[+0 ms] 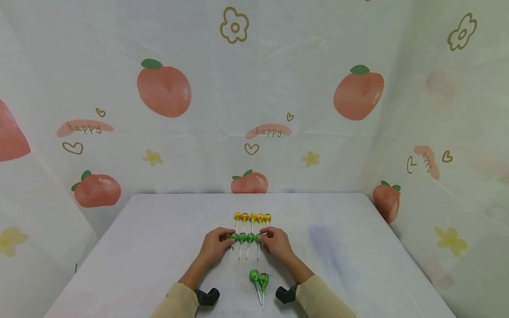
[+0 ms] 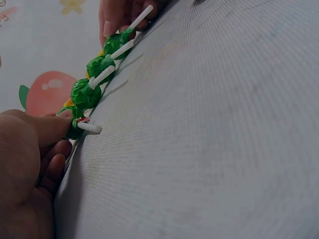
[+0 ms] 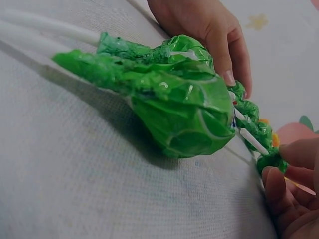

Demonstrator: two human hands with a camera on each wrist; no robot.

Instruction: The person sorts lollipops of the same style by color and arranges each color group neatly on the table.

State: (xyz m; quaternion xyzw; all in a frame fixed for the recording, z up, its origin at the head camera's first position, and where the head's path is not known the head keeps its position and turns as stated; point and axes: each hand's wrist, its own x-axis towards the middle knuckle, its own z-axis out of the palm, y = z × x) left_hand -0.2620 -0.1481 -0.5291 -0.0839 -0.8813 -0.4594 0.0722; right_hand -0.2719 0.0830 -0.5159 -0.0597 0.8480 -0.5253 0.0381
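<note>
A row of several green-wrapped lollipops (image 1: 242,237) lies across the middle of the table, white sticks pointing toward me. My left hand (image 1: 214,245) has thumb and fingers on the head of the leftmost green lollipop (image 2: 75,130), pinching it. At the other end, my right hand (image 1: 278,243) pinches the head of the rightmost green lollipop (image 3: 271,160). The two middle heads sit between the hands, close together. Just beyond this row, several yellow-wrapped lollipops (image 1: 252,217) form another row, their stick ends partly hidden by the green heads and fingers.
Two more green lollipops (image 1: 254,275) lie side by side nearer to me, between the forearms, looming large in the right wrist view. The white table (image 1: 167,221) meets a printed backdrop (image 1: 210,154) at its far edge. Black wrist devices (image 1: 207,297) sit at both cuffs.
</note>
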